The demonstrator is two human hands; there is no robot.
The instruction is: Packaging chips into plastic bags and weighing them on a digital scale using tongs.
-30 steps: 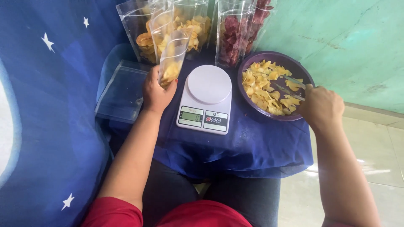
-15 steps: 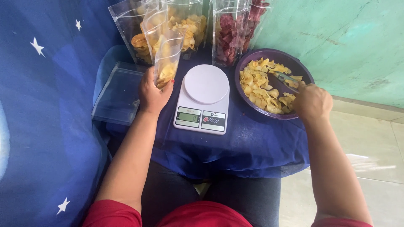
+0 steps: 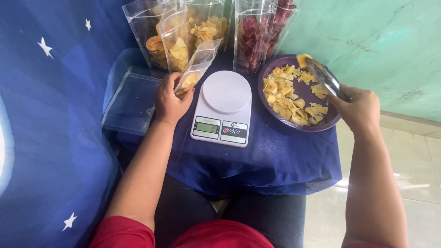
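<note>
My left hand (image 3: 170, 98) grips a clear stand-up pouch (image 3: 197, 64) partly filled with yellow chips, tilted to the right beside a white kitchen scale (image 3: 223, 108). My right hand (image 3: 360, 108) holds metal tongs (image 3: 324, 76) lifted over a purple bowl (image 3: 303, 124) of yellow chips (image 3: 287, 94). The tong tips pinch a yellow chip (image 3: 303, 59) above the bowl's far rim.
Filled clear pouches of yellow chips (image 3: 202, 30) and red chips (image 3: 257, 39) stand behind the scale. A stack of flat clear pouches (image 3: 131, 98) lies at the left. All rest on a small surface covered in dark blue cloth (image 3: 271, 158). A green wall (image 3: 381, 41) is at right.
My right hand raised the tongs out of the bowl with a chip pinched in them. My left hand tilted the pouch's mouth rightward toward the scale.
</note>
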